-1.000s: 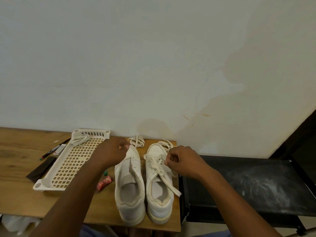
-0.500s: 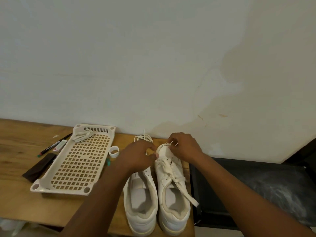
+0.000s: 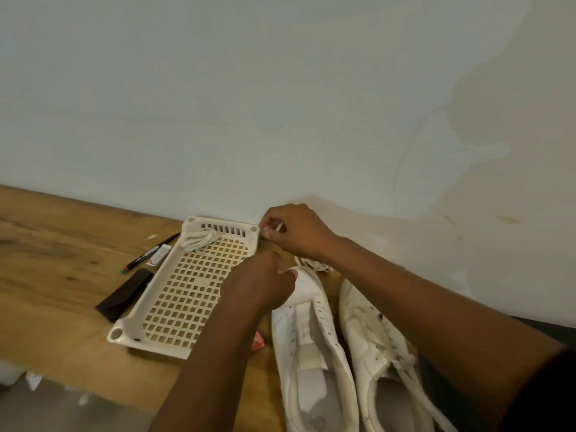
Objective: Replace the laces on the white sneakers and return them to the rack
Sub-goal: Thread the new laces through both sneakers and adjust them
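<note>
On the tabletop (image 3: 46, 275) the rack (image 3: 187, 294) holds one coiled lace (image 3: 199, 238); beside it the left hand (image 3: 258, 288), grip hidden, steadies the unlaced sneaker (image 3: 308, 344) while the right hand (image 3: 296, 232) pinches a lace tip (image 3: 278, 227), so threading the lowest eyelets likely comes next.

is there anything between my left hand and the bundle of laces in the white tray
Nothing visible blocks it. The left hand sits at the tray's near right edge, by the toe of the unlaced sneaker. The lace bundle lies in the tray's far corner, with only bare tray grid between. The right hand works beyond the far right corner.
</note>
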`<state>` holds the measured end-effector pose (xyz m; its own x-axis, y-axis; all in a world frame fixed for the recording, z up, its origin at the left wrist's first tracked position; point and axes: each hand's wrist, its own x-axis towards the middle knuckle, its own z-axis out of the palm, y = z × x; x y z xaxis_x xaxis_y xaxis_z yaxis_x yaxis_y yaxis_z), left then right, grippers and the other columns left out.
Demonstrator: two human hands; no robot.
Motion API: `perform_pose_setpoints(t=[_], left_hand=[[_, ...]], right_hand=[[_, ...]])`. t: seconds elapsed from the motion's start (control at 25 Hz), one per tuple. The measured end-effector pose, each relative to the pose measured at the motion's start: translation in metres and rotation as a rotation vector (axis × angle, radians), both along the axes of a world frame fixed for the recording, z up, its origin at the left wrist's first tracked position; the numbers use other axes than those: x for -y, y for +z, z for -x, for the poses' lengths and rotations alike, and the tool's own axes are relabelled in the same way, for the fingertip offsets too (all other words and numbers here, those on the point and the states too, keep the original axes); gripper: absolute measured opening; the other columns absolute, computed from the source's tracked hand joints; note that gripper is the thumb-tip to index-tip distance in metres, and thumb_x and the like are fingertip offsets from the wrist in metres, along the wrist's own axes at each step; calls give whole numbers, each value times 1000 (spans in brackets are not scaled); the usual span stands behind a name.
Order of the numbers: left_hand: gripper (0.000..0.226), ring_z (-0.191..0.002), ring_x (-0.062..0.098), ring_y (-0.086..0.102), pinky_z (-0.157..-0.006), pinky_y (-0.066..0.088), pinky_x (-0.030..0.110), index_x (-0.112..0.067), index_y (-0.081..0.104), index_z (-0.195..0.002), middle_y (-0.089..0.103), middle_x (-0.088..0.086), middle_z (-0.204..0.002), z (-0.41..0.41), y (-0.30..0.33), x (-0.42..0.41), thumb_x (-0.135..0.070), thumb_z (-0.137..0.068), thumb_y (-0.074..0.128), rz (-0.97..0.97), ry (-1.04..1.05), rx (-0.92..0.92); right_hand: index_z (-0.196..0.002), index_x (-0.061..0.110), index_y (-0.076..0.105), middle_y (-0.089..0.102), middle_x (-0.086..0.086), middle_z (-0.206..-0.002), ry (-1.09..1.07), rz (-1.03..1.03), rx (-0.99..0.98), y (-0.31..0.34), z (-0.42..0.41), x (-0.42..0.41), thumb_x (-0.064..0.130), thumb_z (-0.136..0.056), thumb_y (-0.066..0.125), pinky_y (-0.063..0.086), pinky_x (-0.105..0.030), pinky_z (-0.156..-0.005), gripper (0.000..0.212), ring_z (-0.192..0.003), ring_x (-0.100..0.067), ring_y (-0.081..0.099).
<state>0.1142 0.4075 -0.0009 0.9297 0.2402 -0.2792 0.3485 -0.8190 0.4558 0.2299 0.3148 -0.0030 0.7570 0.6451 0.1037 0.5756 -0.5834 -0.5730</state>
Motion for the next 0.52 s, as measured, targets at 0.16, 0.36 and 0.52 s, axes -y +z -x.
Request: perform_pose_setpoints(t=[0.16,0.36,0.52], left_hand=[[26,-90,20,67,-80,52,34,-20,70,-98,70,2,-95,-1,-11,-21,-40,-98,54,-32,125,-15],[25,-90,22,69,-84,58,40,-20,69,-99,71,3,-95,3,-13,-35,-42,-95,58,-10,212,-1],[18,-84,22,69,-82,60,42,-19,65,-92,68,3,-87,1,-12,-38,-36,-95,60,-2,225,-3]], right_hand=[[-128,28,69,71,3,-127,216,155,56,-7,-19,-78,22,-96,69,55,-37,-90,33,-102,-15,63],[-135,33,64,64,2,-128,330,374,203,-35,-36,-134,16,-95,65,53,-35,-81,44,-105,-19,61],[-92,29,67,68,0,-100,323,451,326,-49,-34,-144,13,-87,68,52,-35,-68,17,-86,-23,65]])
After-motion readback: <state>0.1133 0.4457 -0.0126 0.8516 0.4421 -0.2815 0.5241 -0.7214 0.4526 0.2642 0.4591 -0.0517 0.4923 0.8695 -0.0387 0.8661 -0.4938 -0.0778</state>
